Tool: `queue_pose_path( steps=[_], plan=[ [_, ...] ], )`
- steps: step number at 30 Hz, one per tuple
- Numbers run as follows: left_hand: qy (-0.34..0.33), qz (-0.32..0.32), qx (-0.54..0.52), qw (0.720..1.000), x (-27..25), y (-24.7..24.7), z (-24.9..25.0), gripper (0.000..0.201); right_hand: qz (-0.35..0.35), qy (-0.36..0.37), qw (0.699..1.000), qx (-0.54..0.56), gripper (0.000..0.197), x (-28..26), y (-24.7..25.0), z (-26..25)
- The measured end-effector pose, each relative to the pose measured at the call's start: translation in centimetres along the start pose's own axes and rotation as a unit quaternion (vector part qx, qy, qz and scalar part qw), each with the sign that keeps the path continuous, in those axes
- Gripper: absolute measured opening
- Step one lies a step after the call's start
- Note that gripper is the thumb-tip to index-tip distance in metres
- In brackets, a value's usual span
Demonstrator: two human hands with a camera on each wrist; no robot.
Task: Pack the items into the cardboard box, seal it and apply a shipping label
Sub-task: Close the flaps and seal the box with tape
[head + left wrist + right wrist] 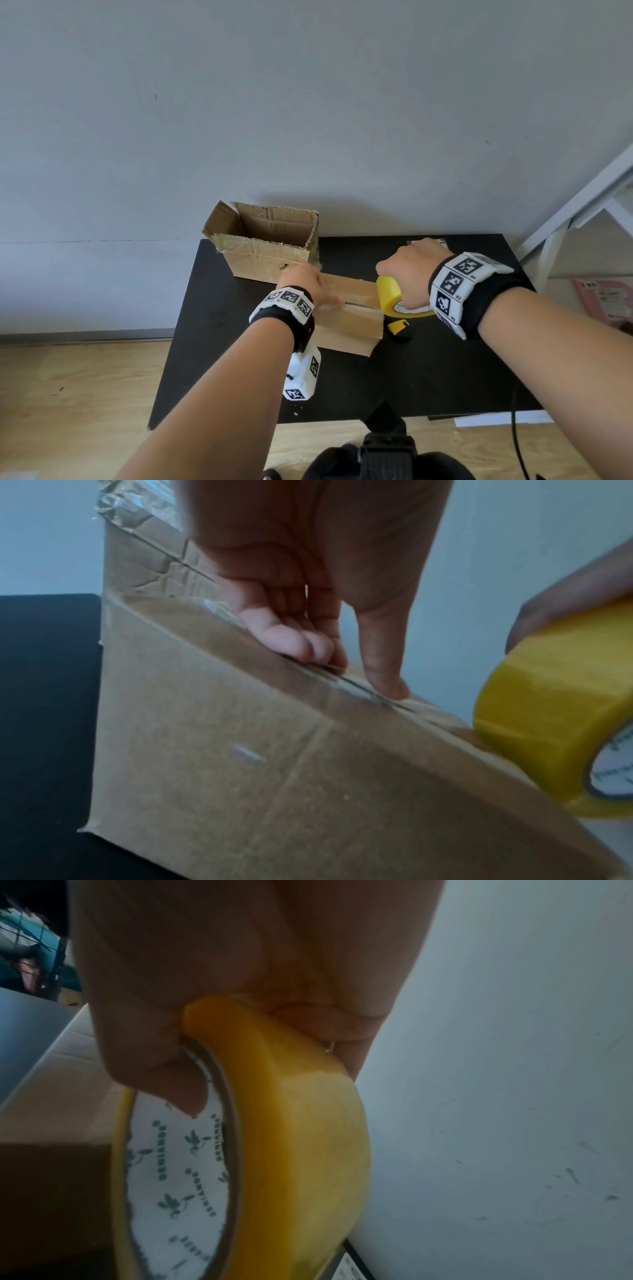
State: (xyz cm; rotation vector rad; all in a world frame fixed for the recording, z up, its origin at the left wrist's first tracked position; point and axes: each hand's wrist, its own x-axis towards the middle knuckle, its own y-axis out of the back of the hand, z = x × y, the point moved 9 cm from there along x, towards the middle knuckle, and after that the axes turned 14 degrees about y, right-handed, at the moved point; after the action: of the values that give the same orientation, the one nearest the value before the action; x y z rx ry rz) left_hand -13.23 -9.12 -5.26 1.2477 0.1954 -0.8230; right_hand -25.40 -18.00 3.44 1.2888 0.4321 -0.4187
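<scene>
- Right hand (409, 270) grip: fingers curled round yellow tape roll (390, 294), thumb in its core — roll at right end of closed cardboard box (346, 325).
- Left hand (303, 282) grip holds nothing: straight fingertips (301, 642) press box's top seam.
- Closed box mid counter (428, 370); open cardboard box (263, 243) touching behind it, at back-left corner.
- Yellow-black object (397, 327) just right of closed box.
</scene>
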Motion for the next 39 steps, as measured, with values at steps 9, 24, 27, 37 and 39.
queue_pose_path(
  steps=[9, 24, 27, 37, 39],
  plan=[
    [-0.005, 0.028, 0.007, 1.0, -0.3, -0.2, 0.1, 0.038, -0.001, -0.029, 0.999, -0.02, 0.038, -0.4, -1.8, 0.8],
    [-0.019, 0.042, -0.004, 0.999, -0.6, 0.4, 0.1, 0.082, 0.026, -0.173, 0.98, 0.093, 0.043, 1.2, -7.8, 1.8],
    [-0.025, 0.012, 0.036, 0.999, -0.7, 0.0, 0.6, 0.073, 0.061, -0.219, 0.969, 0.1, 0.045, 0.1, -7.6, 3.7],
    [-0.137, 0.036, 0.077, 0.987, -2.3, 2.5, 6.7, 0.031, 0.21, -0.269, 0.919, 0.198, 0.044, -3.0, -3.5, 8.1],
    [-0.158, 0.033, -0.001, 0.987, -2.8, 4.1, 8.3, 0.05, 0.263, -0.262, 0.891, 0.26, 0.039, -3.3, -2.2, 8.7]
  ],
)
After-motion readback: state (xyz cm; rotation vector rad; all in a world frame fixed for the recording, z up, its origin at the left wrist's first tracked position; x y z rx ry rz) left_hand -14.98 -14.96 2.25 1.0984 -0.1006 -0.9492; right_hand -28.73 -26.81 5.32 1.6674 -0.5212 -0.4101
